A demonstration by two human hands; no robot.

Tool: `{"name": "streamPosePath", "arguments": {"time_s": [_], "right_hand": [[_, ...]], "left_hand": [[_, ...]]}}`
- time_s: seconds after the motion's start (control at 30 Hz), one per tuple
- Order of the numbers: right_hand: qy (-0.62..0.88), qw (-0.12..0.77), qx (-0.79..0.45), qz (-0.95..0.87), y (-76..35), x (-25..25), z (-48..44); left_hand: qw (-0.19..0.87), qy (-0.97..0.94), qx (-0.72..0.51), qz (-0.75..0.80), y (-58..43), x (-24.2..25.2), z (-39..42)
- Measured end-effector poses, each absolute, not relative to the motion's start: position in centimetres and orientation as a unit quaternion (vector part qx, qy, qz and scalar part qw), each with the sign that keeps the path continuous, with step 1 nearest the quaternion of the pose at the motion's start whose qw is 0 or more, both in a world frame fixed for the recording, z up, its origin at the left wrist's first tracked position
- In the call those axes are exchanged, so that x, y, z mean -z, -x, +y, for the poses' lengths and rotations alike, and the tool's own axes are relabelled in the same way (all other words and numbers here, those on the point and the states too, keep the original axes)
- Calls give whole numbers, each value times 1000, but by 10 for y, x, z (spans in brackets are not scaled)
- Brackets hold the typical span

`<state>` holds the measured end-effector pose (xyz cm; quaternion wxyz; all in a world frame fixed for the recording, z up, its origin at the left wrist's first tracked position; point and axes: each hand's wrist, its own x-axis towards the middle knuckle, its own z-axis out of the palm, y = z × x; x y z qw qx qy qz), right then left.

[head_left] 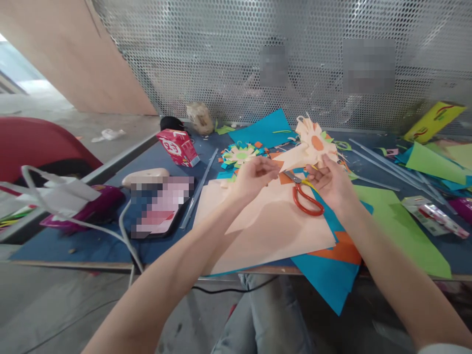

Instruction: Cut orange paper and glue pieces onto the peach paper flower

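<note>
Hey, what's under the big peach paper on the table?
Blue paper and orange paper stick out from under the peach paper at lower right; the rest beneath is covered.

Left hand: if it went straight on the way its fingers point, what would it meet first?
Probably the metal end of the red-handled scissors, just past the fingertips of the left hand. Depth is unclear; it might pass over them toward the right hand.
</note>
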<state>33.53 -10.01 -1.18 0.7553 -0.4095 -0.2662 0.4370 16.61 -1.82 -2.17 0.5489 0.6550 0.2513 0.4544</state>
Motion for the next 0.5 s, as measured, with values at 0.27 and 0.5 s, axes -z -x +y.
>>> {"name": "streamPosePath", "arguments": {"time_s": [0.27,0.5], "right_hand": [[406,695,-529,-267,-316,5,-108],[420,645,-548,-328,-311,11,-108]], "left_hand": [[618,-634,-412,216,-167,24,-21],[514,-766,-379,81,-171,51,-17]]}}
